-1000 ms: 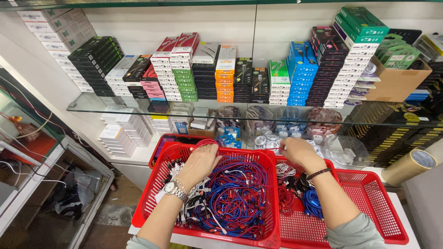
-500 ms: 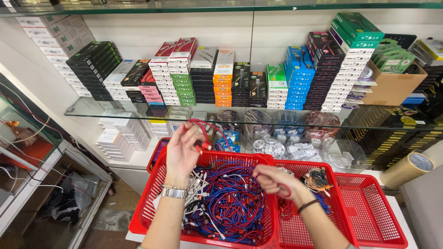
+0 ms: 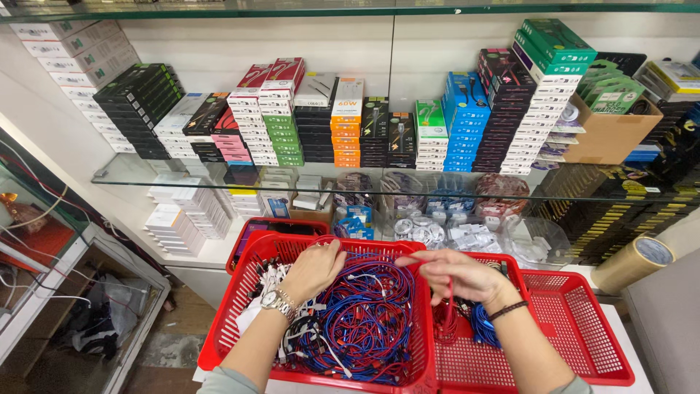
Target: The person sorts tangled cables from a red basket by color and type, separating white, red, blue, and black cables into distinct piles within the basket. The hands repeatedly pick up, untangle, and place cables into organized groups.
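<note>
Glass shelf (image 3: 146,175) at chest height carries upright stacks of flat retail boxes, sorted by colour: black boxes (image 3: 138,102) at far left, then white and pink, a green stack (image 3: 281,138), an orange stack (image 3: 345,120), black again, a blue stack (image 3: 464,120), and a tall leaning pile of dark and white boxes topped with green boxes (image 3: 554,40). An open brown cardboard carton (image 3: 609,135) sits at the right end with green packs poking out. Under the glass, more white boxes (image 3: 179,215) and clear plastic bags (image 3: 467,237) of coiled white cables. A roll of tan packing tape (image 3: 633,263) lies on its side at the far right. In front, three red plastic mesh baskets side by side. The left basket (image 3: 233,306) is heaped with a tangle of blue and red cables (image 3: 368,321), glossy and loosely looped, with white cables (image 3: 281,321) along its left side. The left hand (image 3: 313,268), a metal wristwatch (image 3: 273,300) on the wrist, is pressed down into the heap, fingers curled among the strands. The right hand (image 3: 459,276), a dark band on its wrist, hovers over the seam between the left basket and the middle basket (image 3: 474,365), fingers pinching a thin red cable (image 3: 448,310) that hangs straight down. A small blue coil (image 3: 483,325) lies in the middle basket. The right basket (image 3: 583,328) shows bare mesh.
</note>
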Demonstrator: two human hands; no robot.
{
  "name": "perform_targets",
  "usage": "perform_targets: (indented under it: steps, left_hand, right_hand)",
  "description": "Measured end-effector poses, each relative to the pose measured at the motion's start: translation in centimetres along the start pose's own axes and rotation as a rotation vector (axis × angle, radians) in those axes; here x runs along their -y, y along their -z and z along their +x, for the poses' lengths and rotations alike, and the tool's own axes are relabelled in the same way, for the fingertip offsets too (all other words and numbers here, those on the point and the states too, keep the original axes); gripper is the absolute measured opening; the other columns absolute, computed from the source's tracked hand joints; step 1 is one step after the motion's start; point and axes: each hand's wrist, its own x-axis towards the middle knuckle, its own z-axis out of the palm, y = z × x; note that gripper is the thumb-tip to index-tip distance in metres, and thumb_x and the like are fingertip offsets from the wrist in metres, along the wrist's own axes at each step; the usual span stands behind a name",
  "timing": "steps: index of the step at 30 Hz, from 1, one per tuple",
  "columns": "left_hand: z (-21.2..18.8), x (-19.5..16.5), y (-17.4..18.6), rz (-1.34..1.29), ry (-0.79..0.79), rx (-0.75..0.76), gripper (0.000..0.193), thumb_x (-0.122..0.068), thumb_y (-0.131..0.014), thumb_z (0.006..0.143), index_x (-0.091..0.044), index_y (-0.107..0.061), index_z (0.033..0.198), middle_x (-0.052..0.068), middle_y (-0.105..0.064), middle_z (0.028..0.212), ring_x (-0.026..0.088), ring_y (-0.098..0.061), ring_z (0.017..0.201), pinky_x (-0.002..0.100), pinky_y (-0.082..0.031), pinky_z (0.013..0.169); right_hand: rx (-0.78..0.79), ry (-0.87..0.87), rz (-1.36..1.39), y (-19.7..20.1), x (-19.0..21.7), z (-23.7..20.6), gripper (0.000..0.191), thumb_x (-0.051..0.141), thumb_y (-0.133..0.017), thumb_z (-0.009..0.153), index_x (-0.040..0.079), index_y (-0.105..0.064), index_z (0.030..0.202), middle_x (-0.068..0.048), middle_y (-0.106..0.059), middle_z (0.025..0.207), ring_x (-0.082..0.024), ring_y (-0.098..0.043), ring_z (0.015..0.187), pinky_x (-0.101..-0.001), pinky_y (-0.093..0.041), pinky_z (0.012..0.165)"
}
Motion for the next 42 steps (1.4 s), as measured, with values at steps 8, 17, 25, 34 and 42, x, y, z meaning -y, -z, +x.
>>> perform_targets:
  steps: [8,17,25,34,42]
  left_hand:
    - [0.5,2.2,2.8,0.223,0.017,-0.401,0.038,-0.04,-0.058,0.099,-0.002,-0.055,0.093,0.016,-0.065,0.069,0.034,-0.066,0.066,0.045,-0.054,0.064]
    - [0.1,5.9,2.3,0.248,0.325,-0.355,0.035,-0.037,-0.054,0.102,-0.008,-0.062,0.085,0.015,-0.067,0.067,0.035,-0.069,0.063,0.047,-0.055,0.056]
    - [-1.9,7.1,2.9,-1.453,0.595,0.292,0.039,-0.036,-0.054,0.106,-0.009,-0.058,0.078,-0.009,-0.029,0.052,0.006,-0.029,0.04,0.029,-0.047,0.056]
    - [-0.2,4.1,5.5,-2.67,-0.108,-0.164,0.024,-0.021,-0.05,0.114,-0.004,-0.056,0.098,-0.007,-0.038,0.062,0.009,-0.039,0.052,0.03,-0.05,0.067]
    - [3.0,2.5,6.5,-0.407,0.177,-0.647,0.017,-0.015,-0.049,0.105,0.0,-0.058,0.107,0.011,-0.074,0.091,0.029,-0.071,0.086,0.045,-0.056,0.077]
  right_hand:
    - [-0.358,-0.246,-0.252,0.4,-0.2,-0.5,0.042,0.023,-0.061,0.099,0.002,-0.064,0.135,0.006,-0.054,0.075,-0.002,-0.045,0.057,-0.0158,-0.03,0.041]
    - [-0.392,-0.059,-0.184,2.6,-1.2,-2.8,0.039,0.029,-0.052,0.106,-0.006,-0.069,0.109,0.003,-0.05,0.058,-0.005,-0.037,0.043,-0.021,-0.027,0.039]
    - [-0.635,0.117,0.142,7.0,-3.8,-1.9,0.033,0.027,-0.05,0.104,-0.001,-0.066,0.105,0.008,-0.036,0.061,-0.004,-0.025,0.048,-0.0218,-0.02,0.041]
    - [-0.691,-0.14,0.133,6.2,-6.1,3.7,0.024,0.02,-0.048,0.103,0.003,-0.064,0.107,0.006,-0.038,0.06,-0.006,-0.024,0.045,-0.0241,-0.016,0.038]
    - [-0.076,-0.138,-0.277,-3.2,-7.3,4.2,0.03,0.032,-0.058,0.105,0.005,-0.069,0.104,0.009,-0.043,0.065,-0.003,-0.034,0.054,-0.0208,-0.026,0.047]
